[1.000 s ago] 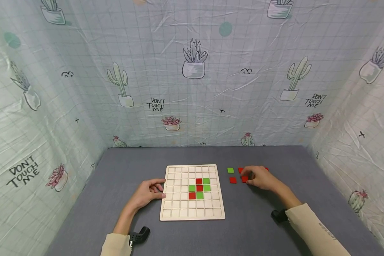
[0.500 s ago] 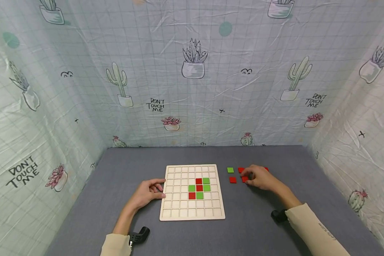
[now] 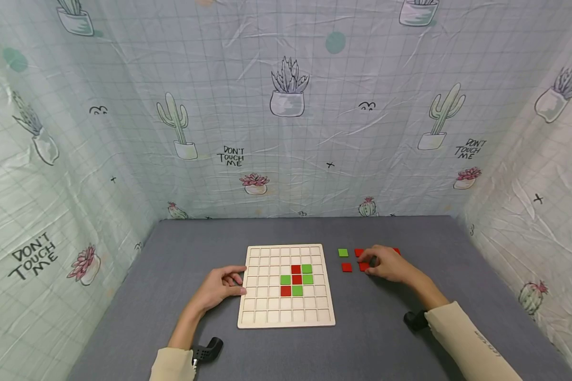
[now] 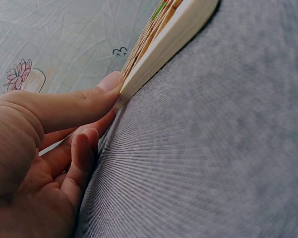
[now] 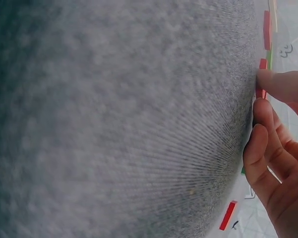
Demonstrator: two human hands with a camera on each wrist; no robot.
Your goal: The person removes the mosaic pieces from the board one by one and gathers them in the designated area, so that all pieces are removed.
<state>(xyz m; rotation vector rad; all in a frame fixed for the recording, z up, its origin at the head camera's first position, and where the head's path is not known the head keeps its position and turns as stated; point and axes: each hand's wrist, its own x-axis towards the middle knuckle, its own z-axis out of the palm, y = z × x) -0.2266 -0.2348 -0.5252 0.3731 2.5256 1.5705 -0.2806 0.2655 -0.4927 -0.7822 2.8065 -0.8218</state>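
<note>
My left hand (image 3: pixel 219 284) rests at the left edge of a pale wooden grid board (image 3: pixel 262 307). Its thumb and forefinger touch the edge a little apart; in the left wrist view the thumb (image 4: pixel 84 101) lies against the board's side (image 4: pixel 158 54). Red and green square tiles fill several cells right of the board's middle. My right hand (image 3: pixel 388 263) is low over the loose tiles, thumb and forefinger at a red tile (image 3: pixel 364 267). In the right wrist view its thumb (image 5: pixel 285 85) meets that red tile (image 5: pixel 263 63); the forefinger's contact is hidden.
Near the right hand lie a green tile (image 3: pixel 343 253), a red tile (image 3: pixel 346 268) and another red tile (image 3: pixel 359 252). One more red tile (image 3: pixel 397 250) shows behind the hand. A grey cloth (image 3: pixel 276 354) covers the table, with a printed curtain (image 3: pixel 329 132) around it.
Both hands, the board and the tiles stay practically where they were. The head view has shifted very slightly.
</note>
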